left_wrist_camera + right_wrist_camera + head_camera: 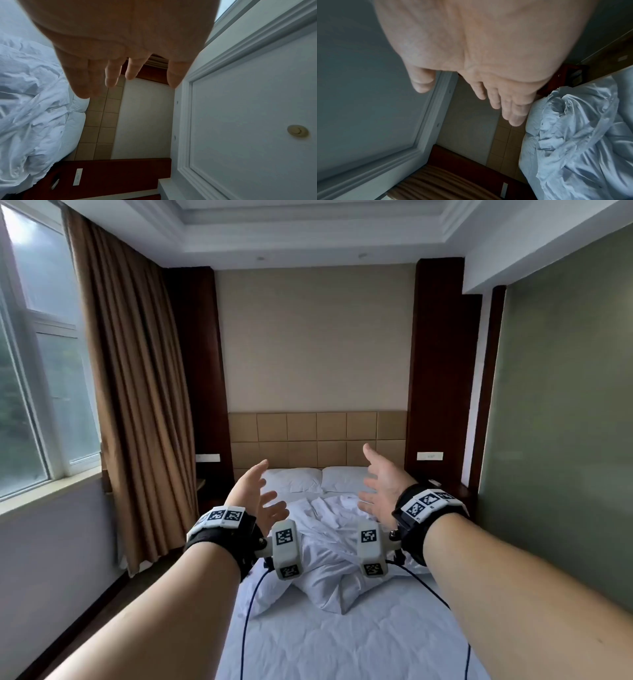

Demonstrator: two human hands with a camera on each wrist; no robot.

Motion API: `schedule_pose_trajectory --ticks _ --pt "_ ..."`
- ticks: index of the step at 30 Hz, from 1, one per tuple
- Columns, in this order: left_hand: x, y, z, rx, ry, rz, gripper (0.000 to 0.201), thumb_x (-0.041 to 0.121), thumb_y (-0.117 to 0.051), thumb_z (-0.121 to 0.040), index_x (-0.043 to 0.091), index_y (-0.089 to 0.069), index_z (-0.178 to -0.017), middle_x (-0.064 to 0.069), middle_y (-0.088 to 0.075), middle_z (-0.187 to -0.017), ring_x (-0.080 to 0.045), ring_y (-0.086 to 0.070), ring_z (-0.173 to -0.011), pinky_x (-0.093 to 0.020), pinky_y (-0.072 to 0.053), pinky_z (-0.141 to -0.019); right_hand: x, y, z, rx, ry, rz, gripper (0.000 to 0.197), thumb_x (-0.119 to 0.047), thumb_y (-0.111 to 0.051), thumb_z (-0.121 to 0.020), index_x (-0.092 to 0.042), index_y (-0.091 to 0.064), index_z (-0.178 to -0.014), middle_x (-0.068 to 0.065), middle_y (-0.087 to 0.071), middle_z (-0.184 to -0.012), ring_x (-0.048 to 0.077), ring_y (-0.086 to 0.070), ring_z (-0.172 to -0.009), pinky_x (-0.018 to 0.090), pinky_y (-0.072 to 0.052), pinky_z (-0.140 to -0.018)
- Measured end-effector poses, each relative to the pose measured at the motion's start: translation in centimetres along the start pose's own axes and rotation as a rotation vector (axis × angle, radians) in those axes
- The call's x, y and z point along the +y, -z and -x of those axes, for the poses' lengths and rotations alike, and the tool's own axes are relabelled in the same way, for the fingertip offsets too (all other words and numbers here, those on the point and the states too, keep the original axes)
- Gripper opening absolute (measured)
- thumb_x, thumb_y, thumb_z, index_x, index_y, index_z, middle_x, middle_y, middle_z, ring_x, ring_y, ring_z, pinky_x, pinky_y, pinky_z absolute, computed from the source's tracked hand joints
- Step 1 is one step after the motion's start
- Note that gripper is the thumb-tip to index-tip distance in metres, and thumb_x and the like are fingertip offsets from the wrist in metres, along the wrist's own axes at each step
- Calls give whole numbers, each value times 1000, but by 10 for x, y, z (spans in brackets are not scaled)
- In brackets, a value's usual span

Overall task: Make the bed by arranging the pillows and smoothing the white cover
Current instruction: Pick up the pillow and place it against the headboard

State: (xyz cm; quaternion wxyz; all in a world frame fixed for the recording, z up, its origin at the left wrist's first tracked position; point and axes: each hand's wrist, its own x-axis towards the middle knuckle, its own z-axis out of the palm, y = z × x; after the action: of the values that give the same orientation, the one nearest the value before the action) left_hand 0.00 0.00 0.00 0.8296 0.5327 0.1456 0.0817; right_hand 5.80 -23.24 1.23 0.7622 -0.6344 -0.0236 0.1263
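- Beige walls, a brown curtain (137, 405) at 9 o'clock and a window (30, 378) beside it frame the bed (359, 645), which fills the 6 o'clock area.
- White cover (329, 556) lies crumpled in a heap across the bed's middle; the sheet nearer the foot lies flatter.
- Two white pillows (294, 479) lie side by side, touching, at 12 o'clock against the tiled headboard (318, 436).
- Left hand (257, 498) and right hand (383, 484) hang apart above the cover, palms facing, fingers spread, gripping nothing.
- Only the left wrist view shows a round ceiling fitting (297, 131).
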Motion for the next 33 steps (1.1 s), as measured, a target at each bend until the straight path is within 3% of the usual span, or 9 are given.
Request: schedule_pose_trajectory --ticks 3,8,12,14,18,22,25,33 --pt "-7 7 -25 -16 35 -25 70 55 -68 -90 16 -45 -143 -16 -52 -134 -43 -61 -116 -48 -56 -83 5 4 -16 49 0 7 101 -73 -68 -71 -31 -28 -153 11 -29 -158 35 -47 -132 46 -45 -106" --pt "-45 11 -84 -39 76 -34 65 54 -67 -91 14 -52 -141 -15 -52 -139 -39 -58 -123 -52 -51 -102 27 34 -42 164 -40 47 90 -67 -66 -80 -22 -34 -150 10 -40 -151 33 -54 -122 46 -47 -104" --pt "-81 -12 -128 0 119 -41 65 54 -71 -87 13 -55 -136 -16 -54 -137 -39 -62 -116 -48 -56 -89 38 76 -71 255 -64 50 75 -62 -64 -85 -20 -42 -143 8 -49 -136 28 -62 -103 43 -51 -99" --pt "-101 -32 -153 4 138 -45 65 52 -72 -86 12 -55 -135 -16 -55 -137 -39 -62 -115 -48 -55 -87 45 104 -92 271 -87 63 77 -63 -64 -84 -21 -41 -145 9 -47 -140 31 -60 -108 44 -50 -99" --pt "-140 -89 -200 2 165 -79 59 49 -68 -91 13 -54 -135 -15 -55 -136 -38 -62 -116 -52 -52 -102 54 169 -143 300 -121 75 80 -63 -64 -84 -22 -38 -148 8 -48 -142 32 -59 -112 48 -49 -101" --pt "-169 -151 -248 25 169 -114 64 50 -69 -90 12 -52 -139 -15 -55 -136 -37 -63 -114 -50 -55 -96 48 237 -201 295 -149 90 77 -63 -65 -84 -23 -41 -145 6 -52 -130 30 -62 -106 48 -52 -96" --pt "-189 -196 -283 44 195 -111 67 51 -71 -88 11 -52 -138 -17 -55 -136 -39 -63 -113 -48 -57 -88 35 291 -241 286 -195 154 83 -70 -66 -77 -28 -43 -145 5 -52 -137 29 -64 -104 46 -55 -91" --pt "-246 -271 -368 113 264 -108 67 46 -71 -91 8 -50 -142 -18 -53 -141 -39 -62 -116 -52 -53 -98 34 390 -353 298 -231 165 78 -64 -66 -81 -26 -42 -145 3 -55 -132 28 -67 -100 43 -58 -86"
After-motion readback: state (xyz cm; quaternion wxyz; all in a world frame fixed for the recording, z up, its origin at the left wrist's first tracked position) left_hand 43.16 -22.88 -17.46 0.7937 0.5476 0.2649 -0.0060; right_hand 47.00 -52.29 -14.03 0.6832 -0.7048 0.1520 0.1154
